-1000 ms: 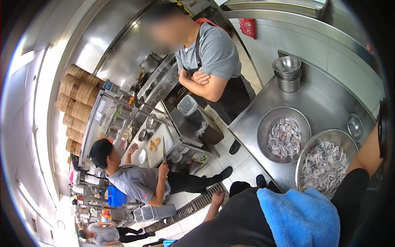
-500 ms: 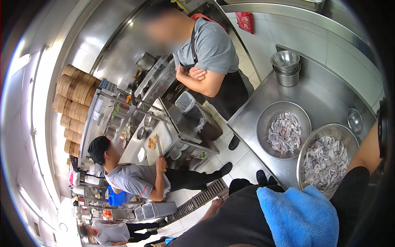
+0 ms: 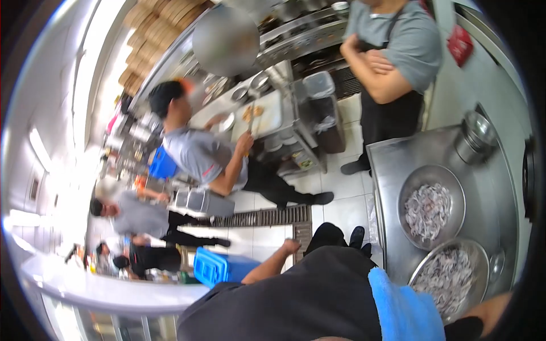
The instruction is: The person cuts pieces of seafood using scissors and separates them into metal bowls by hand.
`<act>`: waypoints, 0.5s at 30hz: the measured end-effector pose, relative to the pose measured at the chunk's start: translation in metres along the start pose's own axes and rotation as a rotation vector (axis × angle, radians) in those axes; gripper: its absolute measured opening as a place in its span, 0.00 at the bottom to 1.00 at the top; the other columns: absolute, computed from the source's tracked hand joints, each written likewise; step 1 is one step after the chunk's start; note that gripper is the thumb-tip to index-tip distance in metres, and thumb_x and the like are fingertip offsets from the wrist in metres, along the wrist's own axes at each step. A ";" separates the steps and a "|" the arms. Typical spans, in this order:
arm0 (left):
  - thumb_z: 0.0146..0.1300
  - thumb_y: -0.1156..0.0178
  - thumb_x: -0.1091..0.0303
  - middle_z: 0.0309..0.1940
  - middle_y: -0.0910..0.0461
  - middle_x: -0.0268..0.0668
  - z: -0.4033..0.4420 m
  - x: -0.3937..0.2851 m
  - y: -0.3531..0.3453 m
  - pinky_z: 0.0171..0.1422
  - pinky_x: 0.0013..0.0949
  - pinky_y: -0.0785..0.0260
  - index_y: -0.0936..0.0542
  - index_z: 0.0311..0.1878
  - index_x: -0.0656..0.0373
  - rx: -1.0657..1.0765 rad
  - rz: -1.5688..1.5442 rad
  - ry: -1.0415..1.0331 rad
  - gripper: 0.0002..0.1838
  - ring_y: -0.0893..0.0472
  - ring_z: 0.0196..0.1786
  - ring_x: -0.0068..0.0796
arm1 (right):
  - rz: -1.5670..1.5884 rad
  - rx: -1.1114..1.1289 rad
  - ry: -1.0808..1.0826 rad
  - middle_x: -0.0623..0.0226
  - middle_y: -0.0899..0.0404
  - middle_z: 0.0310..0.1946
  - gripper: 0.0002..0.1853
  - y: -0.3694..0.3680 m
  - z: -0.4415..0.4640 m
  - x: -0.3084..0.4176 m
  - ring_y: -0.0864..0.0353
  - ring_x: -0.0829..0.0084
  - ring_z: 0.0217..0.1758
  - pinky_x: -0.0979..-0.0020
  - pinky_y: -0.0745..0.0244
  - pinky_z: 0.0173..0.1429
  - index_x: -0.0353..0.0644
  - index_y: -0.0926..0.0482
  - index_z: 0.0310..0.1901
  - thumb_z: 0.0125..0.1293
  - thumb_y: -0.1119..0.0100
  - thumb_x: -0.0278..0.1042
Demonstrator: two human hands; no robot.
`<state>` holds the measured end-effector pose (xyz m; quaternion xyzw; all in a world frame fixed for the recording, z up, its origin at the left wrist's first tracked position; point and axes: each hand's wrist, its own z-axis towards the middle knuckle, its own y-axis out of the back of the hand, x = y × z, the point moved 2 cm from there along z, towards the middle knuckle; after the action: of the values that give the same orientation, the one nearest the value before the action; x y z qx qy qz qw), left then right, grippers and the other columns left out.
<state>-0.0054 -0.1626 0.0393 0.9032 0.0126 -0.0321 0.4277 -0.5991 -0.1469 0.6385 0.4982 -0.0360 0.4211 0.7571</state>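
Note:
My left hand (image 3: 291,246) hangs low beside my dark clothing, above the floor drain, its fingers curled in and nothing visible in them. Only the forearm (image 3: 492,310) of my right arm shows at the lower right edge; the hand itself is out of view. Near that forearm, a perforated metal colander (image 3: 483,287) holds pale squid pieces (image 3: 446,278). Beside it on the steel counter (image 3: 392,165) is a metal bowl (image 3: 460,199) with more squid pieces (image 3: 426,210). A blue towel (image 3: 401,307) lies against my dark clothing.
Stacked metal bowls (image 3: 478,133) and a small bowl (image 3: 497,264) are on the counter. One person (image 3: 392,74) stands behind it with folded arms. Another (image 3: 202,153) holds a knife at a cutting board (image 3: 270,116). A blue bin (image 3: 224,267) stands beside my left arm.
The view has swung left, so the counter and bowls appear farther right and lower. More of my left hand and forearm shows. The blue bin and more people have come into view.

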 end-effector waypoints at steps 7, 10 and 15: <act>0.72 0.50 0.55 0.63 0.18 0.42 0.002 -0.019 0.034 0.74 0.51 0.33 0.13 0.53 0.48 -0.029 -0.143 0.144 0.19 0.21 0.67 0.44 | -0.417 -0.363 -0.485 0.62 0.19 0.35 0.28 0.105 0.002 -0.081 0.23 0.72 0.36 0.69 0.26 0.42 0.33 0.19 0.51 0.81 0.53 0.56; 0.72 0.50 0.55 0.62 0.17 0.39 -0.012 -0.022 0.027 0.72 0.50 0.32 0.14 0.55 0.45 0.032 -0.072 0.112 0.18 0.22 0.68 0.43 | -0.571 -0.454 -0.672 0.62 0.20 0.34 0.29 0.145 -0.001 -0.109 0.23 0.72 0.36 0.69 0.27 0.41 0.33 0.19 0.50 0.81 0.53 0.57; 0.65 0.41 0.49 0.58 0.17 0.51 -0.045 -0.020 0.014 0.74 0.47 0.32 0.12 0.53 0.56 0.163 -0.202 0.213 0.24 0.22 0.65 0.53 | -0.669 -0.516 -0.811 0.62 0.20 0.33 0.30 0.179 -0.010 -0.135 0.24 0.72 0.35 0.69 0.28 0.40 0.33 0.19 0.49 0.81 0.54 0.58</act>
<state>-0.0226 -0.1364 0.0795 0.9274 0.1459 0.0200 0.3437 -0.8099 -0.1931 0.6992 0.4035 -0.2650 -0.0878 0.8714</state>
